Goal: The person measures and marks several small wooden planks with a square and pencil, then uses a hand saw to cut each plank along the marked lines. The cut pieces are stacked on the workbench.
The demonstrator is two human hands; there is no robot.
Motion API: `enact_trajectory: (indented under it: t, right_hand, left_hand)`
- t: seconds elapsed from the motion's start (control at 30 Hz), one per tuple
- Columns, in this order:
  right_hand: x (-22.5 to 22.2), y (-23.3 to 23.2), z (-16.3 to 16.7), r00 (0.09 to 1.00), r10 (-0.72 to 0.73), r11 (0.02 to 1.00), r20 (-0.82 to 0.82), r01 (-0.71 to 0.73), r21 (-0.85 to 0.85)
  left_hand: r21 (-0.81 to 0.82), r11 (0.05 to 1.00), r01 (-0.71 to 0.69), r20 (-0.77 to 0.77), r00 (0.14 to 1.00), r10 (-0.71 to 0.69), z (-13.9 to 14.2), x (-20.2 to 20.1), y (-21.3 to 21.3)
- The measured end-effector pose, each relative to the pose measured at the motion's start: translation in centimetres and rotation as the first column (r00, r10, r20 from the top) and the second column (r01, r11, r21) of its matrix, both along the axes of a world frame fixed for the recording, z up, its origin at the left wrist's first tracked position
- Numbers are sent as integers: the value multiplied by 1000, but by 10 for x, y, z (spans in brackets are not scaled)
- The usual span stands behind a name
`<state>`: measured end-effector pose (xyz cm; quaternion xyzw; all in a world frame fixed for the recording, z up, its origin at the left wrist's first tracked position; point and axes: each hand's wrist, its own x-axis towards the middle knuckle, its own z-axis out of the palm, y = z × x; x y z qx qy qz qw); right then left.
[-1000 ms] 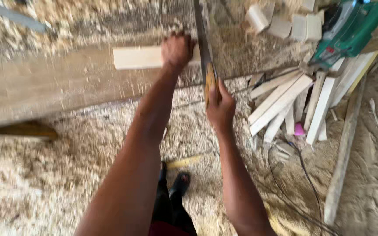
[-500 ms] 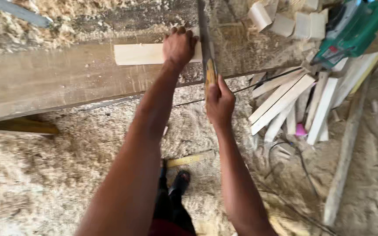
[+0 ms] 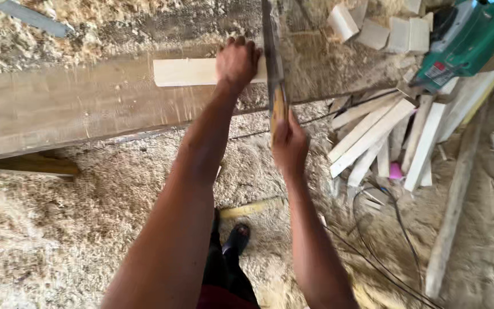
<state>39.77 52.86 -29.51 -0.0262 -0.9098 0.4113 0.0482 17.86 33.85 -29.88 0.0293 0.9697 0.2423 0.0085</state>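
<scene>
- Right hand (image 3: 289,144): fist wrapped around the yellow wooden handle of a handsaw (image 3: 272,63), just off the near edge of the counter (image 3: 87,109).
- Saw blade runs straight away from that hand, across the counter, standing on edge against the right end of a pale wood strip (image 3: 192,71).
- Left hand (image 3: 237,60): palm down, fingers spread over the right end of the strip, pressing it flat onto the counter, just left of the blade.
- The strip lies lengthwise on a broad, worn brown plank that forms the counter top; sawdust is heaped along the far side.
- Right of the blade: small pale offcut blocks (image 3: 373,26) on the counter, and a green power tool (image 3: 464,40) near the top right corner.
- Below the counter edge, right side: a loose pile of pale slats (image 3: 384,137) on the floor, with a black cable (image 3: 384,229) looping through the shavings.
- Floor (image 3: 58,240) thick with sawdust; a dark shoe (image 3: 236,237) shows between the forearms.
</scene>
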Motion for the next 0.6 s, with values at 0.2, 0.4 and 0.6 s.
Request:
enact_trajectory:
  t: [0.2,0.4,0.6]
  right_hand:
    - [212,8,100,996,-6,961,-90,-19,-275]
    - [-3,-23,56,945,-126,989,302,145,-42]
    - [131,3,73,980,-83,986,183,107,-125]
  left_hand:
    - [-39,999,22,-31,999,-24,4,-3,-1]
    - [0,1000,11,-1,1000,-11,-2,-9,5]
    - [-8,1000,-15,-37,999,15,14,-7,0]
